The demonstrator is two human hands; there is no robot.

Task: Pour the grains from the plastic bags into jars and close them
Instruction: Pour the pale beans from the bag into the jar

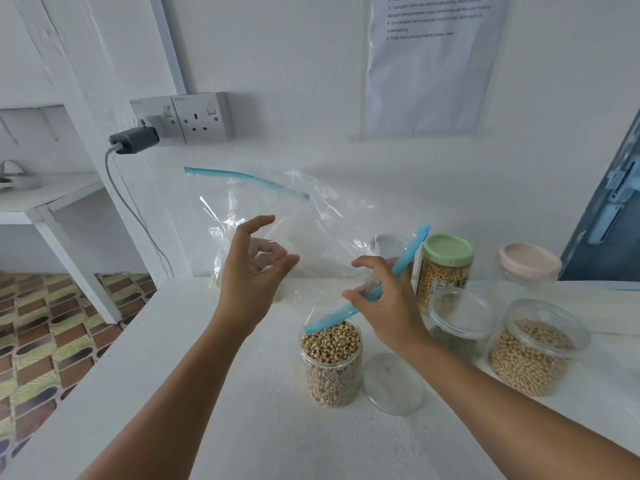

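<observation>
Head view: a white table (194, 393) against a white wall, both hands raised over an open jar of black-eyed peas (331, 363).
Right hand (386, 303): pinches the blue zip strip of a clear plastic bag (311, 237), thumb and fingers curled round it; the strip's lower end hangs at the jar's mouth, probably so any last peas drop in.
Bag: looks empty and slack, billowing up behind the hands; its other zip edge (246, 180) stands high near the wall.
Left hand (258, 268): fingers loosely spread, holding nothing, just in front of the bag film; likely reaching to gather or steady it. Whether it touches the film I cannot tell.
Jar of peas: filled close to the brim, uncapped, near the table's middle.
Clear lid (394, 384): lies flat just right of that jar, presumably its cap, not yet put on.
Neighbours: a green-lidded jar of corn (445, 271), an open wide jar of soybeans (535, 349), an open jar of dark green grains (460, 323), a pink-lidded jar (530, 263) at the back.
In the way: the right forearm crosses above the lid; the loose bag hides part of the back row.
Wall: a socket with a charger plugged in (135, 140), a printed sheet (433, 64).
</observation>
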